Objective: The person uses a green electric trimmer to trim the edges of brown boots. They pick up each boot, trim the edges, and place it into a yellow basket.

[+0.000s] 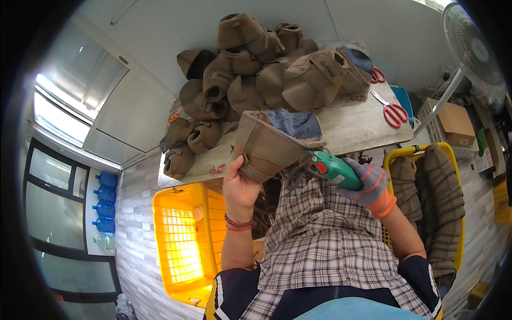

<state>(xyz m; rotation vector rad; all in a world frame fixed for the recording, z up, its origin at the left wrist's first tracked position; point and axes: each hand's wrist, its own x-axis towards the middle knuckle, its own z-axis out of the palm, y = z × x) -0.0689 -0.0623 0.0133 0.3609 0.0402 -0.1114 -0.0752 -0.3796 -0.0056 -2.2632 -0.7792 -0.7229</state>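
You've got the tan boot upper (269, 144) lifted just above the near edge of the counter (352, 130), its blue fleecy lining facing up; your left hand (240, 184) is clamped around its lower left edge, a red bead bracelet (239, 224) on that wrist; your right hand (370, 186), in a grey glove with orange trim, grips the green electric cutter (335, 169), whose tip sits at the upper's right edge; behind it, a heap of matching tan uppers (256, 69) crowds the counter; red-handled scissors (393, 113) lie well off to the right; a yellow crate (184, 245) sits below on your left, and a second yellow basket (421, 154) with folded tan pieces (442, 208) on your right.
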